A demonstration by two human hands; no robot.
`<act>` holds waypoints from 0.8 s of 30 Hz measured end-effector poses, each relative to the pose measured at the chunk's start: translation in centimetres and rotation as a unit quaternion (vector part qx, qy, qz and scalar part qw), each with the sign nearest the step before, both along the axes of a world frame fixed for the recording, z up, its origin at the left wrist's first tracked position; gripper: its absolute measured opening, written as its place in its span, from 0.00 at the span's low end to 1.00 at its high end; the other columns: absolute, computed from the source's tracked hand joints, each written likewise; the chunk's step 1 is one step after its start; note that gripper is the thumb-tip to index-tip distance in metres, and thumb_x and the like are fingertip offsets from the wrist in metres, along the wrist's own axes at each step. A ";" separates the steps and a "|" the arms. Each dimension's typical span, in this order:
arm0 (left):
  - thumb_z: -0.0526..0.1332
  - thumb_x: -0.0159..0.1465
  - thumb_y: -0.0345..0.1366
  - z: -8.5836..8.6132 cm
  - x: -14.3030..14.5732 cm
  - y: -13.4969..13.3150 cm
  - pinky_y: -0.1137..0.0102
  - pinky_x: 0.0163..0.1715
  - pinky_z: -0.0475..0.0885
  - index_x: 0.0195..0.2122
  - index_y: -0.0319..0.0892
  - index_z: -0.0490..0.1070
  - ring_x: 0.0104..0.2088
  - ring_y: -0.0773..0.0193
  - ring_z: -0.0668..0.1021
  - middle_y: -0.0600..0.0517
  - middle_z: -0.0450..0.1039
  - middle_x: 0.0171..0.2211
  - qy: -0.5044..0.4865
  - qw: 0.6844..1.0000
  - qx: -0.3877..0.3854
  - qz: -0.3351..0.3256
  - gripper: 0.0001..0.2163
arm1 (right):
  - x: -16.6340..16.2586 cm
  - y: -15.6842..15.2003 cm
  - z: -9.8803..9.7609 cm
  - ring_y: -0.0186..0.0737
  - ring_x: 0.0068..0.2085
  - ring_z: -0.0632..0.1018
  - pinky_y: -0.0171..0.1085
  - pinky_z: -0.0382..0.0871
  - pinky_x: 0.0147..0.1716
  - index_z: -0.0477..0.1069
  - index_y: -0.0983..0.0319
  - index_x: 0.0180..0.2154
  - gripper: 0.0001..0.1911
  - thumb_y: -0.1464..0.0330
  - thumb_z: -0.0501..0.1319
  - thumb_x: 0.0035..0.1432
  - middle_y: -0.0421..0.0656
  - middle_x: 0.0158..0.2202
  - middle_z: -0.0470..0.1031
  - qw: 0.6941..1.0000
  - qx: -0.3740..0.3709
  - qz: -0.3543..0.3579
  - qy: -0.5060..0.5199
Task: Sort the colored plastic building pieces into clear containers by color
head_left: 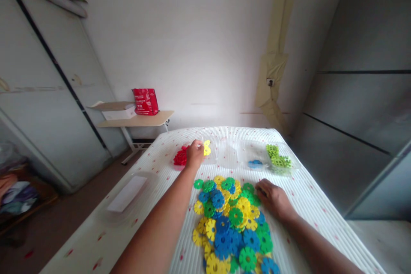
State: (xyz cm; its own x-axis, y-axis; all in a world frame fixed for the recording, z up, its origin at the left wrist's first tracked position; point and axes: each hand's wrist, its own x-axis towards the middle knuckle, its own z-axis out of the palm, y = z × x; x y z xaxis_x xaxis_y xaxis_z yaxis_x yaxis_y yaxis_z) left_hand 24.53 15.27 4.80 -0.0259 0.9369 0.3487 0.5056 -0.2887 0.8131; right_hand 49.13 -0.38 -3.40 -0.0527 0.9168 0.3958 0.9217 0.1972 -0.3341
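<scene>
Worktop (308, 192): discs (233, 221) central, seemingly for reach — left hand (195, 154) by yellow pieces (207, 148), right hand (274, 199) by discs, fingers' closure unclear.

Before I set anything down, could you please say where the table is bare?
Near left, in front of the clear tray, beside the left forearm; also right, between the right hand and the edge of the table. It is crowded at the disc pile and clear containers behind it.
</scene>
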 end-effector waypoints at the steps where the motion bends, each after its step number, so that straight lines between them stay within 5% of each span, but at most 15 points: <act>1: 0.57 0.63 0.39 -0.1 0.4 0.2 0.59 0.42 0.72 0.50 0.40 0.65 0.44 0.59 0.73 0.47 0.67 0.48 0.016 1.000 0.006 -0.003 0.15 | 0.0 0.0 0.0 0.35 0.29 0.73 0.31 0.63 0.29 0.68 0.59 0.29 0.11 0.68 0.48 0.58 0.41 0.29 0.71 1.000 -0.003 0.000 0.000; 9: 0.50 0.62 0.26 -1.6 -0.2 -2.7 0.65 0.45 0.69 0.44 0.40 0.70 0.43 0.61 0.75 0.46 0.73 0.42 0.078 0.996 0.043 -0.029 0.13 | 0.1 0.0 0.1 0.36 0.31 0.74 0.32 0.65 0.30 0.70 0.59 0.31 0.12 0.67 0.48 0.58 0.42 0.30 0.72 1.000 -0.007 -0.003 0.007; 17: 0.48 0.59 0.36 -6.9 -5.9 -10.1 0.69 0.37 0.71 0.37 0.43 0.73 0.34 0.61 0.78 0.51 0.77 0.32 0.109 0.991 0.014 -0.076 0.14 | -0.3 1.1 0.9 0.40 0.41 0.76 0.36 0.70 0.39 0.72 0.58 0.44 0.18 0.70 0.48 0.58 0.45 0.42 0.75 0.999 -0.012 0.009 0.030; 24: 0.49 0.56 0.38 -8.9 -7.3 -10.3 0.74 0.19 0.66 0.32 0.42 0.72 0.18 0.68 0.70 0.55 0.72 0.23 0.025 0.996 -0.070 -0.056 0.13 | -1.3 1.2 1.6 0.41 0.47 0.73 0.39 0.69 0.44 0.72 0.53 0.45 0.17 0.70 0.49 0.60 0.43 0.47 0.74 0.994 -0.046 0.095 -0.043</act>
State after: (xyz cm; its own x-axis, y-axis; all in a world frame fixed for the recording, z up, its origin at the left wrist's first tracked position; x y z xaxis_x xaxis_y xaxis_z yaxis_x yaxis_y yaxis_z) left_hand 17.18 4.93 -4.14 0.0951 0.9725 0.2126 0.5175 -0.2308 0.8240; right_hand 47.80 0.83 -1.84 -0.2576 0.9196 0.2968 0.8972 0.3416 -0.2798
